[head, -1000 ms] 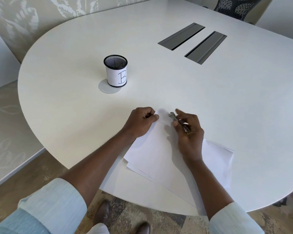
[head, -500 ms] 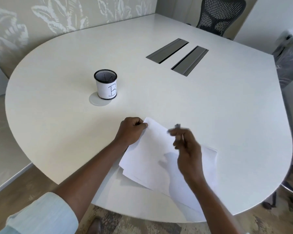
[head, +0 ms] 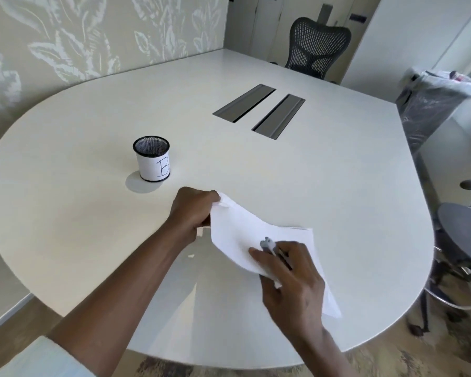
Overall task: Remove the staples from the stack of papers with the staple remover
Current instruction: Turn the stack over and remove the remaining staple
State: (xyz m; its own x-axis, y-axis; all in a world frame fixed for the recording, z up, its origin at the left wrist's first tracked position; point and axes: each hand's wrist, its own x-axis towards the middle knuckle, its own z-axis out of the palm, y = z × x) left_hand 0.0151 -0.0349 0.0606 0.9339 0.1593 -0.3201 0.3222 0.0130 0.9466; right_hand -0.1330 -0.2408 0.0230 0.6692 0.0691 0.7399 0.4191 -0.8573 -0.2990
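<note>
A stack of white papers (head: 245,229) is lifted off the white table (head: 324,186) at its near middle. My left hand (head: 192,210) grips the stack's far left corner, fingers closed on it. My right hand (head: 288,278) lies over the papers' near right part and holds a slim grey metal staple remover (head: 269,244), whose tip points away from me above the sheet. A tiny white scrap (head: 191,256) lies on the table under the raised stack. No staple can be made out.
A black mesh cup (head: 152,159) wrapped in white paper marked "B" stands to the left beyond my left hand. Two grey cable hatches (head: 259,110) sit mid-table. Office chairs (head: 317,44) and a lined bin (head: 430,104) stand past the table's far and right edges.
The stack has been raised off the table by its corner and swung right. My right hand with the staple remover dropped toward me onto the papers. The head view tilted up.
</note>
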